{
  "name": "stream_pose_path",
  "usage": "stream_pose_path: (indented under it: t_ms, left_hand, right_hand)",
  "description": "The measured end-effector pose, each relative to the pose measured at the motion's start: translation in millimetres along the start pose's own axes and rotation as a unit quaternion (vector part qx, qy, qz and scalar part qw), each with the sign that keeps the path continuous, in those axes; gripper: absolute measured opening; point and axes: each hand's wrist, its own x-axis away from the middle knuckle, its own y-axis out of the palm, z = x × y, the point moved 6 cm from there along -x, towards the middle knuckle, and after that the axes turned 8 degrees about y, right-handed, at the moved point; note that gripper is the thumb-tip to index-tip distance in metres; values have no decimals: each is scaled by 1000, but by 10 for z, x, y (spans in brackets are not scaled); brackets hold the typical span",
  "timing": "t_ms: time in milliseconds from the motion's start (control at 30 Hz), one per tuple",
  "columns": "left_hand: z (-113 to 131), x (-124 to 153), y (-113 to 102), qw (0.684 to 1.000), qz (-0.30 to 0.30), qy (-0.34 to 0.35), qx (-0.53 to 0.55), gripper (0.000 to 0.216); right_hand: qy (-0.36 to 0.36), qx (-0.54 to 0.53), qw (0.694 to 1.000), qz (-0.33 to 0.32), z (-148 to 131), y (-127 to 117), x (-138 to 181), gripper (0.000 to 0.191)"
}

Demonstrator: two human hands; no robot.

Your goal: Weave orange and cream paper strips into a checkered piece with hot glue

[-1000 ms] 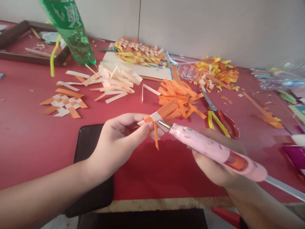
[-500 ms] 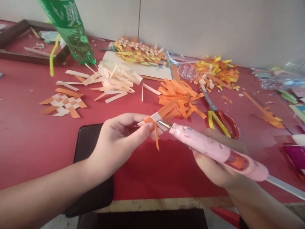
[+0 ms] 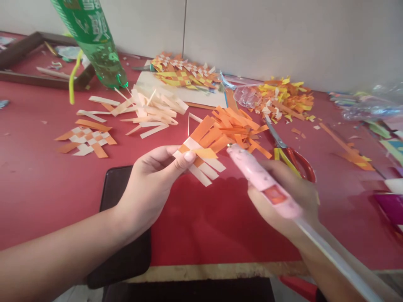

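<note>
My left hand (image 3: 157, 176) pinches a small woven piece of orange and cream paper strips (image 3: 201, 157) above the red table (image 3: 47, 184), thumb on top. My right hand (image 3: 283, 197) is wrapped round a pink glue gun (image 3: 261, 178) with a clear glue stick trailing from its back end. The gun's nozzle points up and left, just to the right of the woven piece, and is apart from it. A loose heap of orange strips (image 3: 236, 126) lies right behind both hands.
A dark phone (image 3: 122, 218) lies under my left wrist. Red-handled scissors (image 3: 289, 153) sit right of the gun. Cream strips (image 3: 151, 109), a finished woven patch (image 3: 86, 140), a green bottle (image 3: 97, 46), a white board with woven pieces (image 3: 182, 73) and yellow-orange scraps (image 3: 283, 98) fill the back.
The woven piece has been turned flatter and lifted a little. The glue gun has swung away from it, its nozzle now pointing upward and off the paper.
</note>
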Motion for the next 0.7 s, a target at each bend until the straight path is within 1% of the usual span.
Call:
stream_pose_path:
  t_ms: [100, 200, 267, 333, 400, 433, 467, 533, 600, 700]
  left_hand:
    - [21, 9, 26, 1000, -9, 8, 15, 6]
    - [33, 23, 82, 999, -38, 9, 23, 8]
    - [33, 43, 127, 998, -63, 2, 18, 10]
    - [28, 75, 183, 995, -99, -12, -2, 10]
    - [15, 119, 245, 989, -143, -35, -33, 6]
    - [10, 140, 270, 985, -162, -46, -48, 5]
    - [4, 160, 293, 980, -180, -56, -63, 6]
    - [-3, 187, 323, 972, -205, -68, -88, 10]
    - [-14, 201, 343, 965, -226, -76, -106, 12]
    - [-40, 208, 355, 957, -247, -82, -131, 13]
  right_hand:
    - [-12, 7, 1000, 28, -69, 27, -41, 38]
    - [-61, 50, 997, 15, -175, 74, -48, 38]
    - [-74, 43, 996, 6, -211, 61, -39, 38]
    - [-75, -16, 997, 29, -222, -19, -16, 37]
    - [-73, -130, 987, 68, -207, -127, 23, 36]
    - [-67, -201, 974, 76, -187, -162, 42, 37]
    - [-55, -272, 959, 66, -165, -169, 53, 40]
    - [-28, -373, 927, 13, -146, -123, 59, 44]
    - [-12, -400, 916, -22, -163, -83, 52, 40]
    - [-14, -370, 929, -18, -218, -96, 30, 17]
